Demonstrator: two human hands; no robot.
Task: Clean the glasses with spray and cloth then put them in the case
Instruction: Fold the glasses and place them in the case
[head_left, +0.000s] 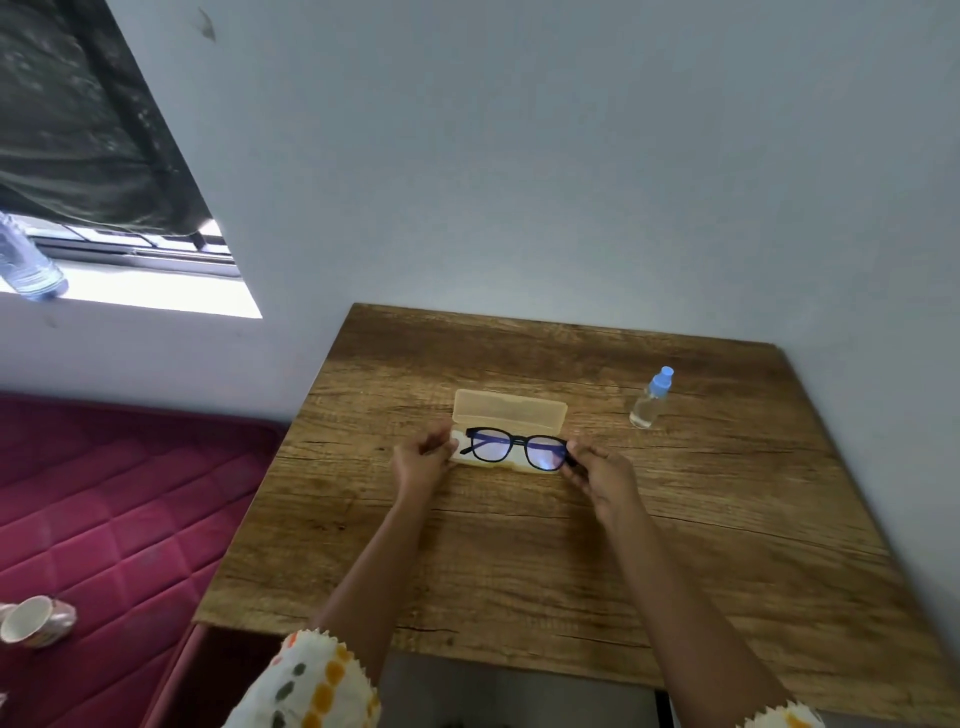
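Observation:
Black-framed glasses with bluish lenses sit over the base of a pale yellow case, whose lid stands open behind them. My left hand grips the left end of the case and glasses. My right hand pinches the right end of the frame. Something white, perhaps the cloth, shows under the frame at the left. A small clear spray bottle with a blue cap stands upright to the right, apart from both hands.
The wooden table stands against a grey wall. A red quilted mattress lies to the left with a cup on it. A water bottle rests on the window sill at far left.

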